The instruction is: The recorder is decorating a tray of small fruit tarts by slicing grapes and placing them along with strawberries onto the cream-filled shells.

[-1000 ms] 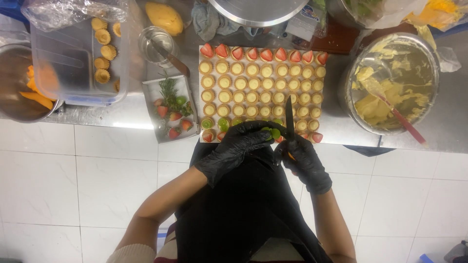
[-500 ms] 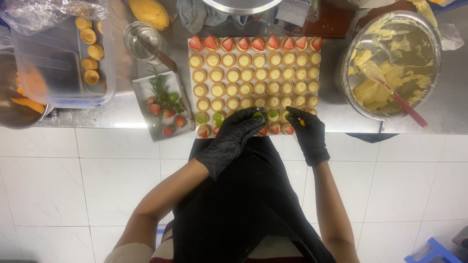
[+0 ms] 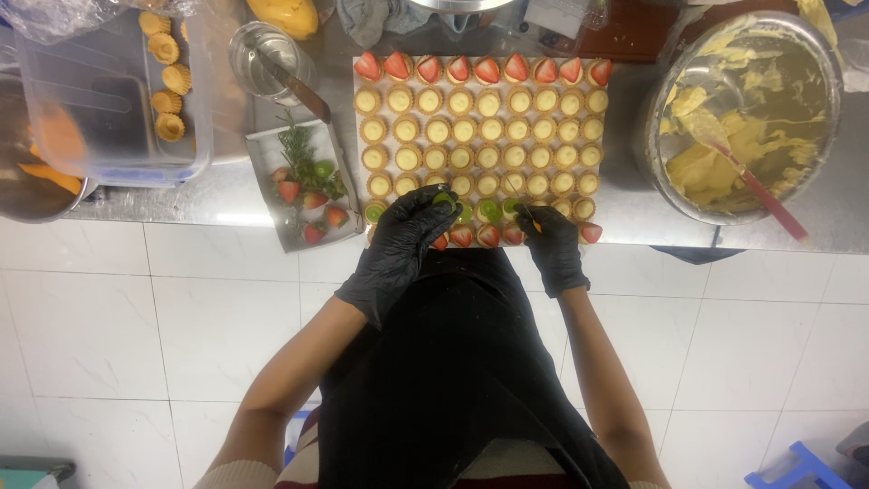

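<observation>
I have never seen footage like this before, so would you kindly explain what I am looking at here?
This is one camera worn on a person's head, looking straight down at their own two hands in black gloves; there is no machine. On the steel counter lies a board of small tarts, with strawberry halves along the far row. The left hand holds a green fruit piece over the near row. The right hand grips a small knife. To the left sit a small tray of fruit and herbs and a plastic box of empty tart shells; to the right, a bowl of cream.
</observation>
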